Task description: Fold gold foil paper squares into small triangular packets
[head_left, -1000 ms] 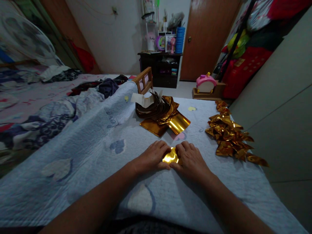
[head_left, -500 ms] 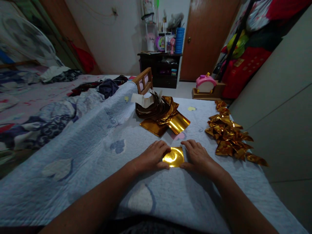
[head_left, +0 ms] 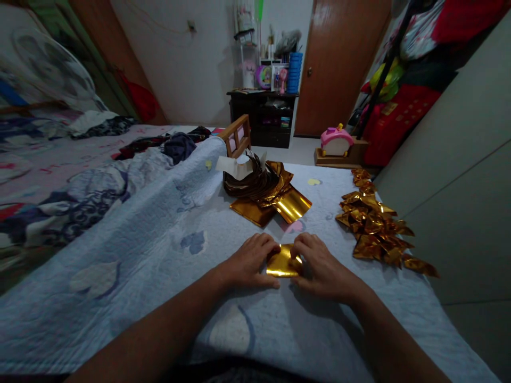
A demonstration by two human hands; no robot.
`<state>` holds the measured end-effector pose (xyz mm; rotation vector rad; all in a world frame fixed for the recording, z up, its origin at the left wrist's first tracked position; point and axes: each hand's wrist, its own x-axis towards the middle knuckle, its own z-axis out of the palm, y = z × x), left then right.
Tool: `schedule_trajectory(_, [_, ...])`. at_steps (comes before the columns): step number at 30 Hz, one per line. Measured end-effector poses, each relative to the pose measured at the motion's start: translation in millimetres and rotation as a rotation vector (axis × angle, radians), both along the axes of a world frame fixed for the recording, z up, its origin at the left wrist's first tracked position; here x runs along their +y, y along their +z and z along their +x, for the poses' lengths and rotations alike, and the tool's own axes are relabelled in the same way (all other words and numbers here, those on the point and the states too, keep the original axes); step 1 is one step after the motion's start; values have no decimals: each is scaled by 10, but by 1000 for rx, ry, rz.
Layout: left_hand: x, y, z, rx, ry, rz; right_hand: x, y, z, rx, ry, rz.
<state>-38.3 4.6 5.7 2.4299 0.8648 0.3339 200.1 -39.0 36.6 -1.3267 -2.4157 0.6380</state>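
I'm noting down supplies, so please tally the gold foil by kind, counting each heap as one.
Gold foil piece between left hand and right hand: 1
Heap of foil sheets: 1
Heap of folded foil pieces: 1
Total: 3

Left hand (head_left: 255, 260) and right hand (head_left: 321, 266) face inward, fingers bent.

A home bedroom, with rumpled bedding (head_left: 99, 181), a fan (head_left: 51, 66) and a wooden door (head_left: 339, 64).
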Motion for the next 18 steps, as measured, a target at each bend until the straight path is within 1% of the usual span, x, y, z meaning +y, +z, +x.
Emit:
schedule_trajectory(2, [-1,1,7,-4,2,12,-19,-18,-84,-51,34,-16])
schedule_trajectory(5, [-6,-2,12,-17,-1,32,-22,-59,-139,-69,38,0])
schedule_trajectory(10, [-17,-1,2,-69,-14,63,3,-88,-126,-14,60,72])
schedule_trajectory(13, [-17,-20,-4,-125,-32,101,18,-105,-116,26,62,87])
schedule_trajectory(15, [-13,-48,-7,-174,-18,144,33,-128,-105,43,42,85])
schedule_trajectory(18, [-3,-90,-12,-245,49,178,68,-179,-77,59,13,96])
